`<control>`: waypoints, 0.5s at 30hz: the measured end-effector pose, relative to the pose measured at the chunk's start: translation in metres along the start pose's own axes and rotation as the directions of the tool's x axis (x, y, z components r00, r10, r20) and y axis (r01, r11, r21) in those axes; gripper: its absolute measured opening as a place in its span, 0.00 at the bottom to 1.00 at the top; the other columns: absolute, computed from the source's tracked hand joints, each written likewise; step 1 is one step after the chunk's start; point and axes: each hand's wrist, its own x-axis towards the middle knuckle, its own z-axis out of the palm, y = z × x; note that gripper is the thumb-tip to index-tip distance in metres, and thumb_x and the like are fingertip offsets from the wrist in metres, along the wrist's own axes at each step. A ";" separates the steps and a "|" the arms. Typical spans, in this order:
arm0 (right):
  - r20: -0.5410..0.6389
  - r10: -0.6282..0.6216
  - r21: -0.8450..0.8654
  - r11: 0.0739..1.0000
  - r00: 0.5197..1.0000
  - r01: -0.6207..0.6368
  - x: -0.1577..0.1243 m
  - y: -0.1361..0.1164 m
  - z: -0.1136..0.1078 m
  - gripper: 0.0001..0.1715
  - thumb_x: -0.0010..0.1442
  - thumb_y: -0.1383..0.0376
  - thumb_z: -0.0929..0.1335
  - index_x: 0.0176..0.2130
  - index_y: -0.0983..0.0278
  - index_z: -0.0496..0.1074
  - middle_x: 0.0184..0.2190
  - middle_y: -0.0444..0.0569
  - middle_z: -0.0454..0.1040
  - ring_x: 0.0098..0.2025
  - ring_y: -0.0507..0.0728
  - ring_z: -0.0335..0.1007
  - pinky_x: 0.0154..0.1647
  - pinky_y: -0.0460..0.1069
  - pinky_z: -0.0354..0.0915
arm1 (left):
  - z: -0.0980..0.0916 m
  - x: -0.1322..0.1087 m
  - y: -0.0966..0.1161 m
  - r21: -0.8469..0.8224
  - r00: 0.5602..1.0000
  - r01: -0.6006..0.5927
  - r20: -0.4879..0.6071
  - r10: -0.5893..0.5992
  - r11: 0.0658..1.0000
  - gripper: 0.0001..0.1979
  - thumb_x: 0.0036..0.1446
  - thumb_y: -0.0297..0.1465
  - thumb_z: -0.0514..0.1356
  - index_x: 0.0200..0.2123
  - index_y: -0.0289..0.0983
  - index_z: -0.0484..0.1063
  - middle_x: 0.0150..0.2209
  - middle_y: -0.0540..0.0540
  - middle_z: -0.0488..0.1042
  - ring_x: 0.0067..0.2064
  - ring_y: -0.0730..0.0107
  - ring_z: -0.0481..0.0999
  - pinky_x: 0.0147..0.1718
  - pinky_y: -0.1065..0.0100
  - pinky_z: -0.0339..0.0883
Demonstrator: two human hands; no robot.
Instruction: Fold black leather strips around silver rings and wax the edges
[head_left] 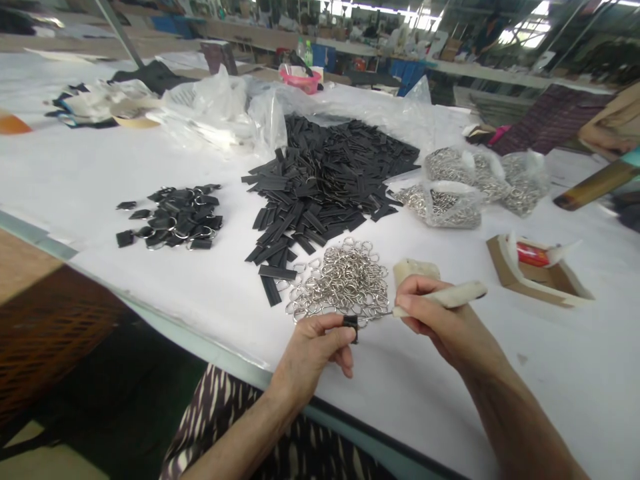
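My left hand (313, 347) pinches a small folded black strip (351, 323) between thumb and fingertips, just in front of a heap of metal D-rings (350, 277). In my right hand (433, 310) is a pen-like tool with an off-white handle (463, 294); its thin tip points left toward the strip. Whether the tip touches the strip I cannot tell. Behind the rings spreads a large pile of flat black strips (325, 177). To the left lies a smaller pile of black loops with D-rings (183, 217). A whitish block (415, 268) sits behind my right hand.
An open cardboard box (533, 287) with a red packet stands at right. Beyond it lie clear bags of rings (450, 203) and a brownish tube (595, 183). Another person's arm (613, 127) shows at far right. Plastic sheeting (225, 110) covers the back. An orange crate (50, 340) is lower left.
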 end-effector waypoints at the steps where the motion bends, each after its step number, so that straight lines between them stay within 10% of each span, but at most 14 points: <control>1: 0.003 0.003 -0.003 1.000 1.000 -0.003 0.001 0.001 0.000 0.11 0.54 0.64 0.66 0.22 0.64 0.65 0.15 0.40 0.60 0.19 0.48 0.51 0.19 0.45 0.44 | 0.000 0.000 0.000 0.002 1.000 -0.002 0.005 0.002 1.000 0.10 0.49 0.33 0.61 0.22 0.34 0.66 0.14 0.51 0.68 0.17 0.75 0.66 0.21 0.74 0.57; 15: 0.059 -0.006 -0.030 1.000 0.998 0.008 0.003 0.007 0.003 0.12 0.56 0.65 0.65 0.22 0.64 0.65 0.16 0.40 0.60 0.20 0.49 0.51 0.21 0.47 0.44 | -0.001 -0.001 -0.001 0.031 0.998 -0.003 0.062 0.002 1.000 0.08 0.51 0.32 0.59 0.25 0.34 0.69 0.14 0.52 0.68 0.17 0.76 0.65 0.20 0.74 0.57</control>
